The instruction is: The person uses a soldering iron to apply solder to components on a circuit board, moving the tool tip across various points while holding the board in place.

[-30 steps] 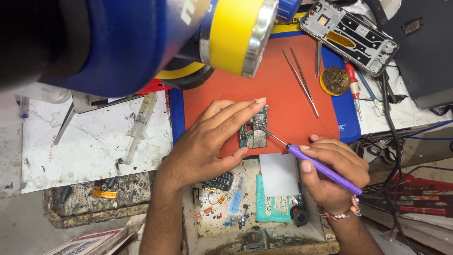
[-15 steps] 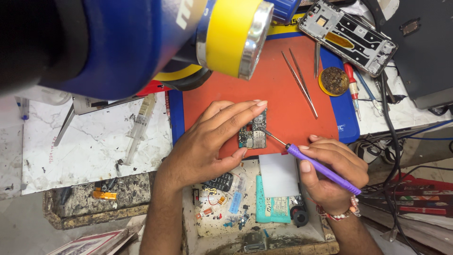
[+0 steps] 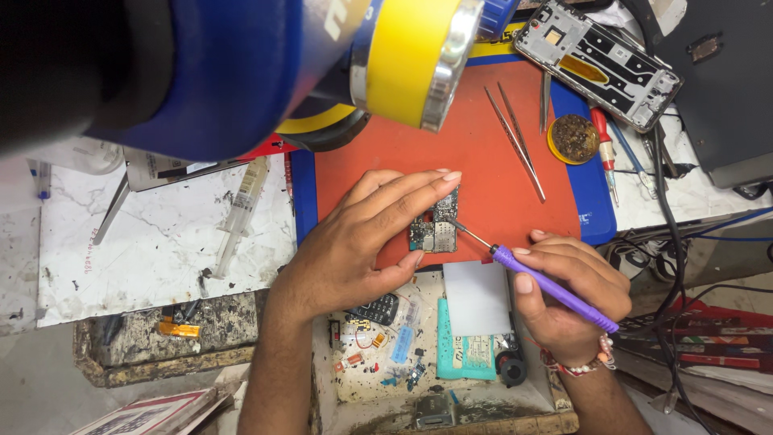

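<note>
My left hand point(image 3: 366, 238) lies flat on the orange work mat point(image 3: 483, 177), fingers and thumb pinning a small phone circuit board point(image 3: 435, 229) in place. My right hand point(image 3: 572, 294) grips a purple-handled soldering iron point(image 3: 555, 290) like a pen. Its thin metal tip touches the right edge of the board. The board's far side is partly hidden under my left fingers.
Tweezers point(image 3: 515, 141), a round brass tip-cleaner tin point(image 3: 574, 137) and a stripped phone frame point(image 3: 600, 64) sit at the mat's top right. A big blue and yellow lamp head point(image 3: 266, 72) blocks the top left. A syringe point(image 3: 237, 213) rests on the marble slab. A parts tray point(image 3: 435, 354) lies below.
</note>
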